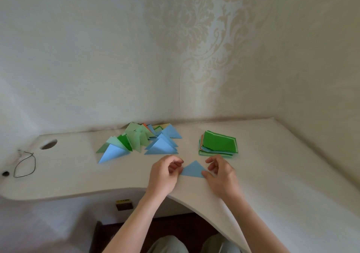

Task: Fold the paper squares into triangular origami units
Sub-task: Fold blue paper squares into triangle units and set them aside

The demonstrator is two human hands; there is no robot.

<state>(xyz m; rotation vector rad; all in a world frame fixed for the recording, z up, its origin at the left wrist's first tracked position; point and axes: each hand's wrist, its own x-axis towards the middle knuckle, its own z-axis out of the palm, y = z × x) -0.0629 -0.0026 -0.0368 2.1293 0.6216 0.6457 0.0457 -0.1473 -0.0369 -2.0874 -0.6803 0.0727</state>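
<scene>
- Spanning the corner, the tabletop (263, 171) carried all the paper.
- Finished triangles (140, 141) lay heaped at the back, apparently kept clear of the work area.
- Unfolded squares (219, 142) sat stacked near the right hand (221, 174), likely for easy reach.
- Both it and the left hand (165, 172) pinched the blue triangle (192, 170) at its base corners, pinning it flat.

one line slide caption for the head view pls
Both hands, left hand and right hand, pinch the corners of a blue folded paper triangle on the white desk.
</scene>
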